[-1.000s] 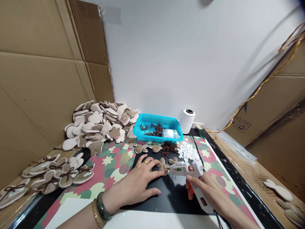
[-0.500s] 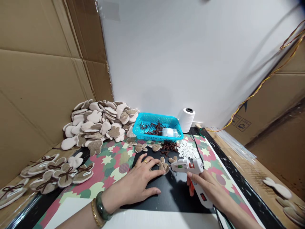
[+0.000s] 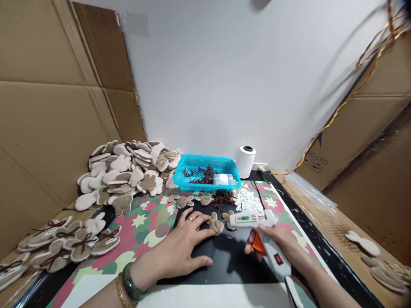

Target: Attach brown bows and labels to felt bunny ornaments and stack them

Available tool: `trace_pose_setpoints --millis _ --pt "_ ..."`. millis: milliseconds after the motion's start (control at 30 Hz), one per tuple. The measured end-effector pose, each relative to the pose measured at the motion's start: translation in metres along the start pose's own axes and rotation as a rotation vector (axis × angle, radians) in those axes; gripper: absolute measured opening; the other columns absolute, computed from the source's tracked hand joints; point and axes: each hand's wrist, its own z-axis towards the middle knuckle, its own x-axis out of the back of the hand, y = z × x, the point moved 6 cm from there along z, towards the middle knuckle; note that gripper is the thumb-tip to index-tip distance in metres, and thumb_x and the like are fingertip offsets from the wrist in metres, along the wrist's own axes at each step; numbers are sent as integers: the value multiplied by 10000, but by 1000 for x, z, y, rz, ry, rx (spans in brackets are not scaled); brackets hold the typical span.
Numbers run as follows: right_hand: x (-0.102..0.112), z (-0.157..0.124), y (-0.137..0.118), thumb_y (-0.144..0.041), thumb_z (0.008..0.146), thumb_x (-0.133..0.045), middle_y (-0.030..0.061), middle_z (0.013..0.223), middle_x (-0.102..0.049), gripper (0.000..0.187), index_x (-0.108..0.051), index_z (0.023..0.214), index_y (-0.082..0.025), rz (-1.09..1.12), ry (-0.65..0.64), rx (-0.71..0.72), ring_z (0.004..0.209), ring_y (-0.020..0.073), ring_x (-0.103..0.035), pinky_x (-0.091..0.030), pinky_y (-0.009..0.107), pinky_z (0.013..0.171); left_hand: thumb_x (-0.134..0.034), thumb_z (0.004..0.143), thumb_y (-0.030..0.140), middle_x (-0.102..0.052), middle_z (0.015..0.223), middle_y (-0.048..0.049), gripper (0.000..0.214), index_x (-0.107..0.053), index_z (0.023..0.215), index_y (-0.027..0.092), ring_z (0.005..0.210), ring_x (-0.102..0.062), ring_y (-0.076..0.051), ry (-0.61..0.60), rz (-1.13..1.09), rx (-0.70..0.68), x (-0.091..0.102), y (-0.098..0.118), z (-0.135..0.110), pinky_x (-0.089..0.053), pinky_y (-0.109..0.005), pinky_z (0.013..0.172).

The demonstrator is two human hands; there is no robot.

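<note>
My left hand [image 3: 181, 246] lies flat on a black mat [image 3: 224, 261], fingers spread, its fingertips pressing a small brown rabbit-shaped fabric piece [image 3: 215, 224]. My right hand [image 3: 272, 244] grips a white hot glue gun [image 3: 257, 224] with an orange trigger; its nozzle points left, just beside that piece. Another small rabbit piece [image 3: 227, 216] lies close behind. A heap of brown bows [image 3: 223, 199] and a heap of white labels [image 3: 247, 202] sit at the mat's far edge.
A turquoise basket [image 3: 208, 171] with brown bows and a clear box stands at the back, beside a white thread spool [image 3: 245, 161]. A big pile of rabbit pieces [image 3: 128, 171] lies at the back left, bow-tied ones [image 3: 70, 241] at the left. Cardboard walls flank both sides.
The glue gun's nozzle has moved left toward the rabbit piece under my left fingertips. The head camera has shifted a little; my left hand stays in place.
</note>
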Motion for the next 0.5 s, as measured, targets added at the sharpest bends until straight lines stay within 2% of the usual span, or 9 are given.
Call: trace_pose_setpoints --millis 100,233,367,500 --pt "21 2 3 -717 826 -611 138 871 -779 594 -748 864 -140 96 48 16 632 191 -632 -491 307 620 -754 856 480 -569 1388 -86 525 -621 1349 355 1330 -487 -359 28 -7 -24 8 7 6 -219 -664 1183" --pt "43 6 11 -750 820 -610 118 758 -761 623 -732 822 -139 -49 114 4 630 201 -616 -467 317 619 -712 907 431 -588 1345 -100 460 -625 1345 325 1316 -493 -351 35 20 -32 9 19 28 -269 -643 1163" --pt "46 9 12 -793 839 -534 106 768 -750 687 -756 769 -147 -184 101 -24 692 222 -628 -459 322 654 -740 886 464 -597 1344 -89 512 -612 1366 338 1301 -508 -354 -5 56 -57 -3 26 51 -267 -647 1157" --pt "44 7 4 -782 879 -475 78 772 -725 712 -780 717 -159 -315 121 -34 701 214 -607 -440 314 664 -756 870 472 -634 1298 -68 505 -630 1342 345 1282 -531 -348 -8 85 -85 -12 27 59 -267 -644 1163"
